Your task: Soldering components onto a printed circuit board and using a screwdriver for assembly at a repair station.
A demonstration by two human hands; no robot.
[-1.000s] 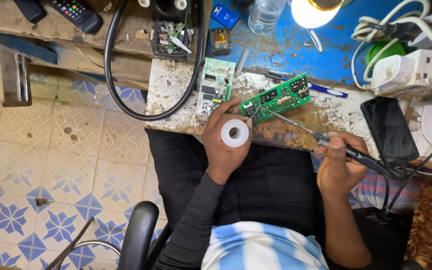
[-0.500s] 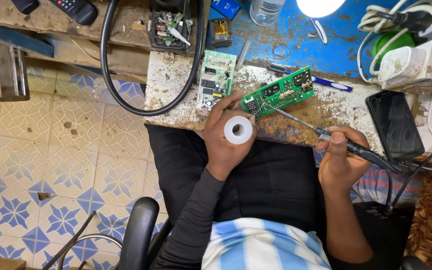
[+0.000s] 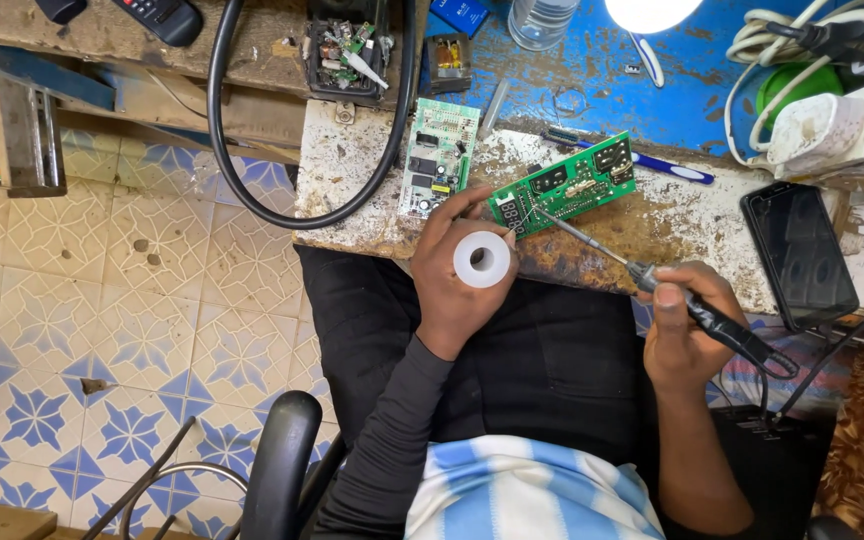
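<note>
The left hand (image 3: 457,285) is curled around a white plastic spool of solder wire (image 3: 482,259), fingers closed on it, with the fingertips reaching forward to the near edge of a green rectangular circuit board with a small digit display (image 3: 562,186). The spool is probably held this close so the wire can be fed at the joint while the board is steadied; the wire itself is too thin to be made out.

The right hand (image 3: 687,325) is wrapped pen-style around the black handle of a soldering iron with a long thin metal shaft (image 3: 642,275). The grip is closed, index finger laid along the top. The shaft is angled up-left, and its tip is set on or just above the green board near the display end; contact cannot be told. The two hands are held apart, meeting only at the board.

The board lies tilted on the worn, rust-stained worktop (image 3: 352,190), close to the front edge, likely for easy reach from the seated position.

Just left of it, a second pale green circuit board (image 3: 437,160) lies flat. A blue-and-white pen (image 3: 667,165) is seen behind the board, a black smartphone (image 3: 797,255) lies to the right, and a thick black cable loop (image 3: 252,180) hangs over the left corner.
</note>
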